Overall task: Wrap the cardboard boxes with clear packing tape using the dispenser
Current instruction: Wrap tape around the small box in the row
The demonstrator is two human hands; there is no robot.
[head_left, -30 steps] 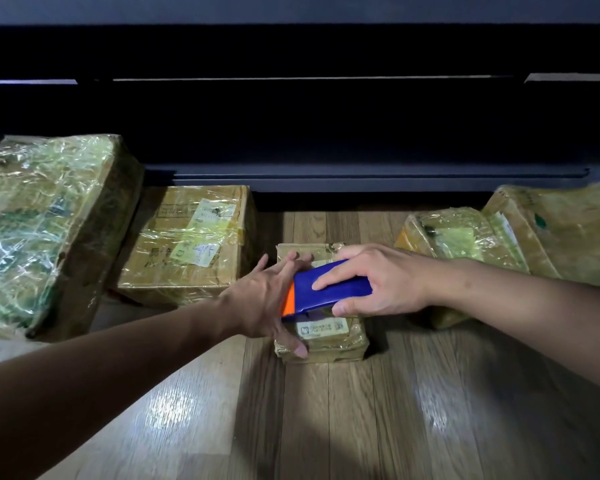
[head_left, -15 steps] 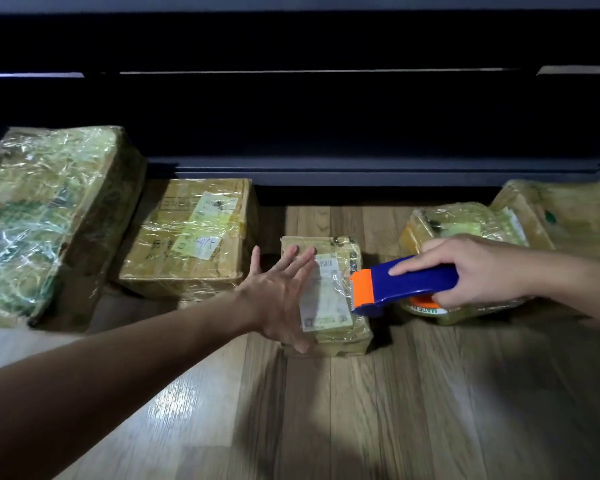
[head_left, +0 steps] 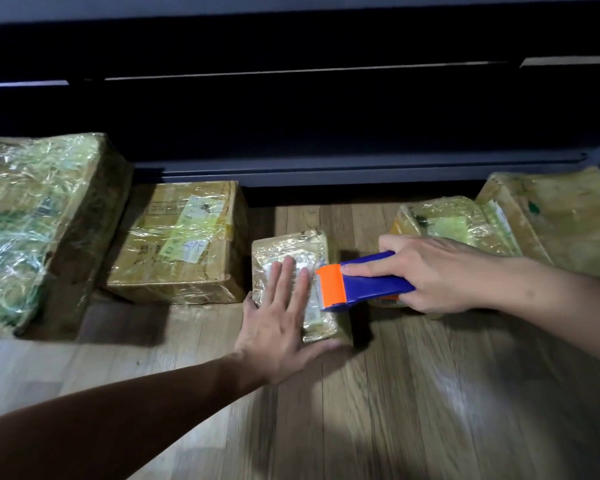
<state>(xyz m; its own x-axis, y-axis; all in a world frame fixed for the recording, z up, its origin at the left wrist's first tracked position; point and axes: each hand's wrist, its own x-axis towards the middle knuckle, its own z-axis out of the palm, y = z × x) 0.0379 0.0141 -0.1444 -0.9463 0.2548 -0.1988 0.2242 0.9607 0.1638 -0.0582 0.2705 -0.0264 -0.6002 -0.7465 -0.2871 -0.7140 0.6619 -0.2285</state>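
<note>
A small cardboard box (head_left: 291, 247), covered in clear tape and bearing a white label, lies on the wooden floor at the centre. My left hand (head_left: 281, 323) lies flat on its top with straight fingers, thumb along the near edge. My right hand (head_left: 433, 275) grips a blue tape dispenser (head_left: 371, 282) with an orange front end. The orange end sits at the box's right edge, close to my left fingertips. The tape roll is mostly hidden under my right hand.
A medium taped box (head_left: 181, 244) sits just left of the small one, and a large plastic-wrapped box (head_left: 39, 216) is at far left. Two more wrapped parcels (head_left: 444, 223) (head_left: 561, 216) lie at right. A dark low furniture edge (head_left: 326, 168) runs behind.
My left hand has come down flat onto the small box. My right hand first pulled the dispenser off to the right, and it now holds the orange end against the box's right edge.
</note>
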